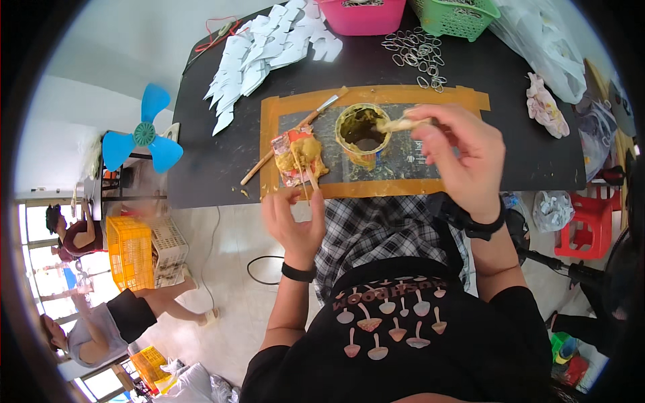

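On my feed, left fingers [317,211] pinch pale wooden sticks [311,178], right fingers [449,118] a tan stick [403,125]; mustard-yellow paste [306,150] is heaped out, the round stained tub [363,159] seemingly unemptied.

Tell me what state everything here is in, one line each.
Left hand, pinching a thin stick
Paste, lumped on a red packet
Right hand, pinching a paste-smeared piece
Tub, open, smeared, dark inside
Brush, lying on the table
White pieces, overlapping in a loose pile
Metal rings, loose, clustered
Pink basket, open, holding metal pieces
Fan, blades look sharp, probably not spinning
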The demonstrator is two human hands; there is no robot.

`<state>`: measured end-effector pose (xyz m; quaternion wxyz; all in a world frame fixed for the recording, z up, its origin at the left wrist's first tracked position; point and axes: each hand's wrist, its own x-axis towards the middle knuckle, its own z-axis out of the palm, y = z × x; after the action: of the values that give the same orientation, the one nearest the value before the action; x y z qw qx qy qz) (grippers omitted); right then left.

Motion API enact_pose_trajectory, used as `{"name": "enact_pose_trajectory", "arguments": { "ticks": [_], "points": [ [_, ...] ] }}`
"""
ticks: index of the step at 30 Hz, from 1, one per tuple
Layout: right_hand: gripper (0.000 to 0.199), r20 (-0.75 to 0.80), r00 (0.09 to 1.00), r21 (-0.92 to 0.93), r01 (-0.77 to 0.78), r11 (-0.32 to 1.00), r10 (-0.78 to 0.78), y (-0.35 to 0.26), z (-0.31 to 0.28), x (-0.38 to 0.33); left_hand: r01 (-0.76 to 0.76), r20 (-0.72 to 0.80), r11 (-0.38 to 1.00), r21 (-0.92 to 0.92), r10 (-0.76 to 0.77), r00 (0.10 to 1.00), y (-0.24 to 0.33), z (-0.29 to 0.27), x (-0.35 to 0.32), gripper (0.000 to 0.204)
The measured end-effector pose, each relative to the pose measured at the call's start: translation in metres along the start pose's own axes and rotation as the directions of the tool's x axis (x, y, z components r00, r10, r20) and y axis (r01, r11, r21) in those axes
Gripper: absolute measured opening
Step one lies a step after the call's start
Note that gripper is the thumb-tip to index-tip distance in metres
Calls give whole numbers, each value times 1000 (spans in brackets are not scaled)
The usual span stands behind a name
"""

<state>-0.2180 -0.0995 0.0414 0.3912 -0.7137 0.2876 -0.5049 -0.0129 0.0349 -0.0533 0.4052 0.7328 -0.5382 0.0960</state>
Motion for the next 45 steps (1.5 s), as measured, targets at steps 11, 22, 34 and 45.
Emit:
{"name": "enact_pose_trajectory", "arguments": {
  "ticks": [11, 22, 34, 45],
  "points": [
    [18, 71, 944, -243, 331, 912, -323, 40, 29, -1, 151, 228, 883, -445, -51, 972, 42, 70, 30, 75],
    [14, 297, 953, -95, 84, 992, -52, 33, 23, 18, 86, 171, 911, -404, -18, 985, 31, 76, 28, 71],
    [21, 137, 933, 833, -291, 471, 334, 61, -2, 1, 77, 196, 937, -341, -9, 981, 27, 77, 23, 77],
    [14, -80, 979, -290, 159, 944, -190, 28, 23, -10, 74, 201, 936, -343, -4, 980, 27, 78, 24, 79]
  ]
}}
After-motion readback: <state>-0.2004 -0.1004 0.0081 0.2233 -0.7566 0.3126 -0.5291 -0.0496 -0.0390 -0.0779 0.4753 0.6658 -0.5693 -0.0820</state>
